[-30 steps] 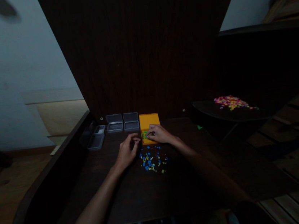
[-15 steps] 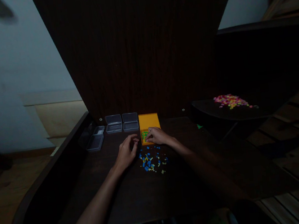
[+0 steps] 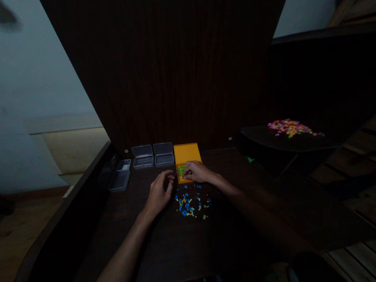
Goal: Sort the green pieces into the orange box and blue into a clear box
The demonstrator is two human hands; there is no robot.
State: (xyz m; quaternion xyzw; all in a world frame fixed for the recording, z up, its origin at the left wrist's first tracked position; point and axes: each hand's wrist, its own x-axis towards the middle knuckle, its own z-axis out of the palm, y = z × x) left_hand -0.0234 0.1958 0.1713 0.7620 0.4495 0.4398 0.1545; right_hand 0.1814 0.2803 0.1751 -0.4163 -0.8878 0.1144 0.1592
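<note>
An open orange box stands on the dark table, with small green pieces in its near half. My right hand rests over that near half, fingers curled and pinched at the green pieces. To the left, my left hand lies on the table with its fingers bent, next to a scatter of tiny blue and yellow pieces. What either hand holds is too small and dark to make out.
Two clear plastic cases sit left of the orange box, and a third open case lies further left. A heap of pink and yellow pieces lies on a dark side shelf at right. A dark wooden panel rises behind the table.
Both hands have stayed almost in place; the right hand has slid slightly towards me over the orange box. The view has shifted a little.
</note>
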